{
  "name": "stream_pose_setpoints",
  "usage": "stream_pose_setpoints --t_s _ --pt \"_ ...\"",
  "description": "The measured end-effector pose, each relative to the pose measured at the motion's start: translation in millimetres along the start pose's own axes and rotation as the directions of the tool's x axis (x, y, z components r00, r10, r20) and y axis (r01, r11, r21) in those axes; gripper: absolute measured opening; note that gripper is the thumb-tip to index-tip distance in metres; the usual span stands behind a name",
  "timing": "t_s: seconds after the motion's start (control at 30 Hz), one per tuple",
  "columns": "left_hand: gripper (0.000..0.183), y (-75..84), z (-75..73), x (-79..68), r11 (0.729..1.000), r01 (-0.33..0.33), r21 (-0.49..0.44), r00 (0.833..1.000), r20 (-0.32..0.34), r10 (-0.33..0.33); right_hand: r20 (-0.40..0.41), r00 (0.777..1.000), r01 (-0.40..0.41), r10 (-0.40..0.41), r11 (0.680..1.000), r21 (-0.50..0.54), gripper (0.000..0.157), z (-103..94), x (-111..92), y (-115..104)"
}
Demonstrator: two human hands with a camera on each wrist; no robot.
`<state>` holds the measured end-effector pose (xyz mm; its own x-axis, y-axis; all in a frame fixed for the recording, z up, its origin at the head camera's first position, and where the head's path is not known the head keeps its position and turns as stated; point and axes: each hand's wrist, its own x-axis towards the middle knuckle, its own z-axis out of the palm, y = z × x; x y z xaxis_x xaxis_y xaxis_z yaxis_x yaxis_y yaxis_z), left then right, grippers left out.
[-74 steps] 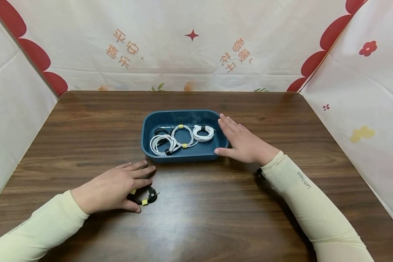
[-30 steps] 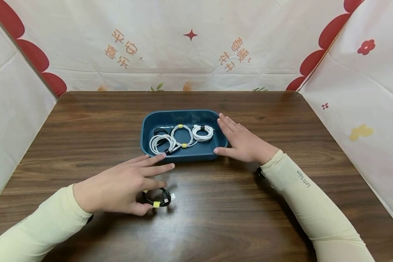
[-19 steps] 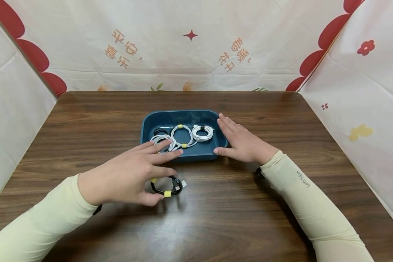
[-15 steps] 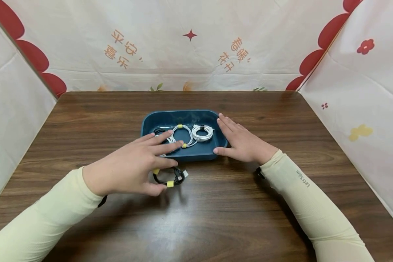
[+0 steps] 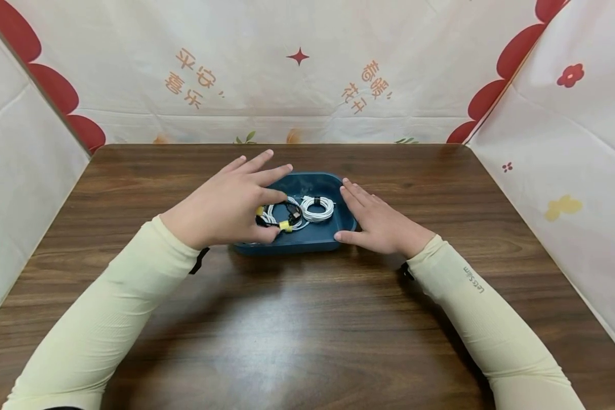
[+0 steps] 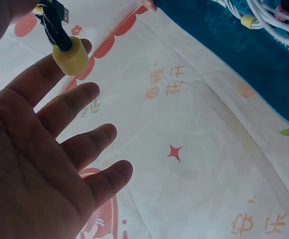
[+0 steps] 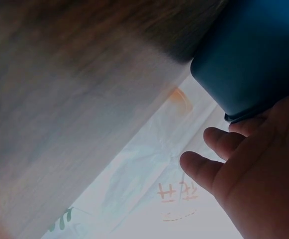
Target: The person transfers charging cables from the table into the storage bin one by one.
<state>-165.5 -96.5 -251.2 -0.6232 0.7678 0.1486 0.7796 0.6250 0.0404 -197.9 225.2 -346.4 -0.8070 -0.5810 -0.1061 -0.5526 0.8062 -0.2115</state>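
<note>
My left hand point(image 5: 225, 205) is over the left part of the blue plastic bin point(image 5: 307, 247), pinching a coiled black USB cable point(image 5: 294, 213) between thumb and index finger. The other fingers are spread. In the left wrist view, a yellow tie point(image 6: 70, 57) on that coil hangs by the index finger. Below it in the bin lie white cable coils point(image 6: 276, 25), partly hidden by the hand; one white coil with a black tie point(image 5: 318, 217) shows to the right. My right hand point(image 5: 381, 223) rests on the bin's right end, fingers straight along the rim and thumb at the front corner.
The bin stands on a brown wood-grain table point(image 5: 307, 330), toward its far side. A white printed curtain point(image 5: 297, 102) hangs behind the table's back edge, with similar cloth on both sides.
My left hand has picked up the black cable from the table left of centre and carried it up, forward and right, over the bin. The right hand has stayed on the rim.
</note>
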Motion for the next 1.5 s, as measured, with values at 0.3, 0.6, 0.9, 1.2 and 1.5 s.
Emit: stream_pose_setpoints --t_s 0.3,0.6,0.9,1.2,1.5 --pt "0.05 0.5 0.0 25.8 0.998 0.039 0.051 0.999 0.009 -0.039 -0.001 1.0 -0.009 0.009 1.0 0.008 0.096 -0.8 0 -1" --pt "0.052 1.7 9.0 59.3 0.997 0.02 0.078 0.993 0.115 -0.028 0.002 1.0 -0.013 0.013 1.0 0.019 0.095 -0.6 -1 0" --pt "0.047 2.5 40.1 88.3 0.997 -0.018 0.077 0.972 0.235 -0.001 -0.002 1.0 0.014 -0.014 1.0 0.018 0.095 1.2 -1 0" --pt "0.048 4.7 55.9 101.5 0.996 -0.072 0.054 0.935 0.351 0.048 0.003 1.0 0.007 -0.007 1.0 0.023 0.094 0.7 0 0" --pt "0.043 9.7 71.4 108.9 0.996 -0.085 0.036 0.913 0.403 0.064 0.004 1.0 0.014 -0.014 1.0 0.028 0.094 0.2 -2 -2"
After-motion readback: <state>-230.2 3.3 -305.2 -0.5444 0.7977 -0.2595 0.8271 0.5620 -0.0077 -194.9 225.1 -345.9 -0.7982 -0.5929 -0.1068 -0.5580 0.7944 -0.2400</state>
